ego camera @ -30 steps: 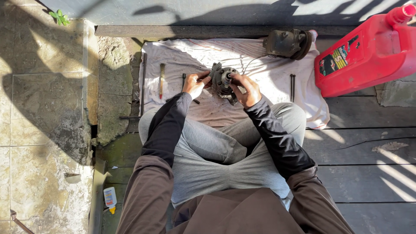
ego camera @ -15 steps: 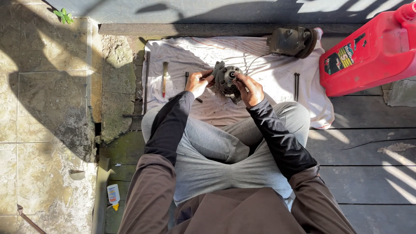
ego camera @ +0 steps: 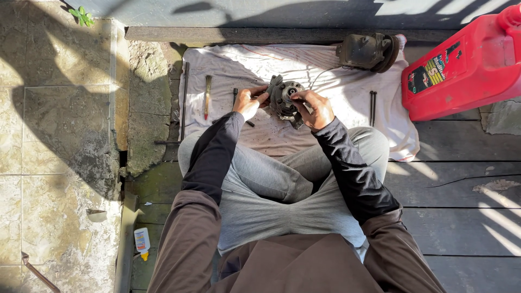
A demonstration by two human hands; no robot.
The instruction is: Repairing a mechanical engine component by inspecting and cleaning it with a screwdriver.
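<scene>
Wooden decking (ego camera: 461,217) is covered by a white cloth (ego camera: 255,59); above it, a grey metal part (ego camera: 285,100) is gripped between left hand (ego camera: 248,103) and right hand (ego camera: 315,108).

Person sits cross-legged, both hands on a grey metal machine part (ego camera: 285,99) over a stained white cloth (ego camera: 260,65). Left hand (ego camera: 248,103) grips its left side, right hand (ego camera: 316,108) its right. Red jug (ego camera: 467,70) right; 2 long bolts (ego camera: 372,107) on cloth.
</scene>
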